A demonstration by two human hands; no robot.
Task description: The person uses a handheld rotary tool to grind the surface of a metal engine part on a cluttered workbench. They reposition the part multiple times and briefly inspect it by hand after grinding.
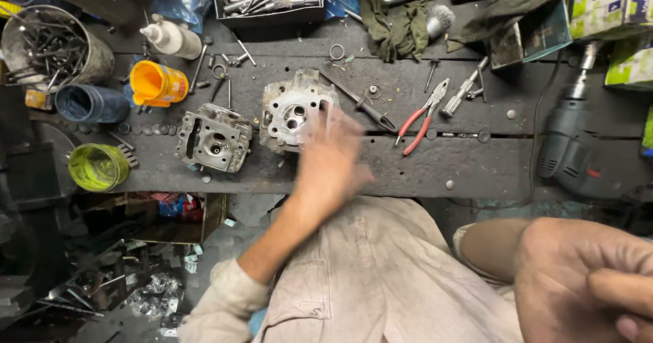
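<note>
- The person's left hand (331,158) reaches over the near edge of the dark, scuffed wooden workbench (476,166). It is blurred, so whether its fingers are spread or together cannot be told; nothing shows in its grip.
- Its fingertips lie at the right side of a grey cast-metal engine cylinder head with round ports (294,112), which sits face-up near the middle of the bench. Whether they touch it cannot be told.
- A second, darker grey cylinder head (213,138) lies just to the left of the first, apart from the hand.
- The right hand (585,282) is close to the camera at the lower right, off the bench. Its fingers are curled inward and pressed together, the thumb folded across them; no object is visible in it.
- A screwdriver with a black handle (364,105) lies slantwise just right of the first cylinder head.
- Red-handled pliers (422,118) lie further right.
- A grey-green electric drill (571,139) rests at the bench's right end.
- An orange plastic cup (158,83) lies on its side at the left.
</note>
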